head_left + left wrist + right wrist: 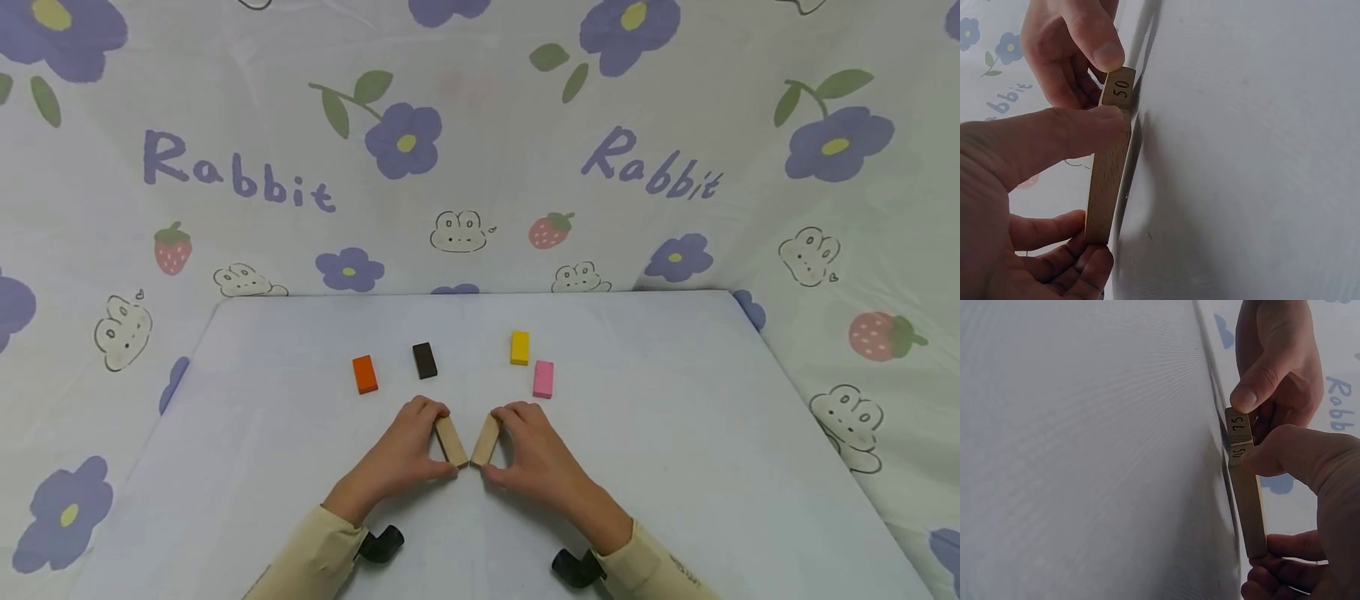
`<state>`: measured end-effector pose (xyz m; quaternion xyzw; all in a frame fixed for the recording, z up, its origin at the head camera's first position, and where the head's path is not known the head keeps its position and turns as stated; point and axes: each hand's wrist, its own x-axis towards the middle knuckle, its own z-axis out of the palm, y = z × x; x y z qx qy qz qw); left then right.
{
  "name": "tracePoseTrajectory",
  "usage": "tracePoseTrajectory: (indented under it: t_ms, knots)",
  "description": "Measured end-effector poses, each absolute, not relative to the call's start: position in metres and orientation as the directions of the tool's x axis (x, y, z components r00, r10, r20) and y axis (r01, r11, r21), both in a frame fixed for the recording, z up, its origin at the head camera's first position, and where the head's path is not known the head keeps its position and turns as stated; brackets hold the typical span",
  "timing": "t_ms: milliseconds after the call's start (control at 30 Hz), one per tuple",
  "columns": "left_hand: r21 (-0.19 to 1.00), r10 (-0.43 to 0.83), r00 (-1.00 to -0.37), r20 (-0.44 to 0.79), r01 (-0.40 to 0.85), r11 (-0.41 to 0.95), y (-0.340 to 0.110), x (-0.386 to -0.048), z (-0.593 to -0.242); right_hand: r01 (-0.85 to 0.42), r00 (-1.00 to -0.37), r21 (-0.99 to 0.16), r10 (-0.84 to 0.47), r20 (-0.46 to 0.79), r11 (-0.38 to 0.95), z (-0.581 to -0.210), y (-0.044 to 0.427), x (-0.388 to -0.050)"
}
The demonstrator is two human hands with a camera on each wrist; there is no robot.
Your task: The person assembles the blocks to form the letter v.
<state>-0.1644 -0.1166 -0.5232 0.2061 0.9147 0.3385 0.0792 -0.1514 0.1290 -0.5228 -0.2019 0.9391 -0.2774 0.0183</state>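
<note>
My left hand [405,443] pinches a plain wooden block [452,442] by its ends, thumb at the near end and fingers at the far end. A matching wooden block [486,442] is held the same way by my right hand [537,447]. The two blocks lean toward each other in a V on the table, their near ends touching or almost touching. In the right wrist view, the left block's end [1238,423] reads 75, and the right block's end [1119,87] shows 50 in the left wrist view.
Beyond the hands on the white table [660,433] lie an orange block [365,375] and a black block [424,361] to the left, a yellow block [520,348] and a pink block [543,379] to the right. A patterned cloth [480,167] rises behind the table.
</note>
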Motion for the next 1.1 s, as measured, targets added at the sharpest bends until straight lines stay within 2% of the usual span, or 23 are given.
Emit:
tracePoseTrajectory:
  t_ms: [1100]
  knots:
    - [0.659, 0.417, -0.909, -0.017, 0.303, 0.689, -0.1173, -0.1631, -0.524, -0.408, -0.901, -0.521, -0.425, 0.093, 0.75, -0.5283, 0.1237, -0.1552]
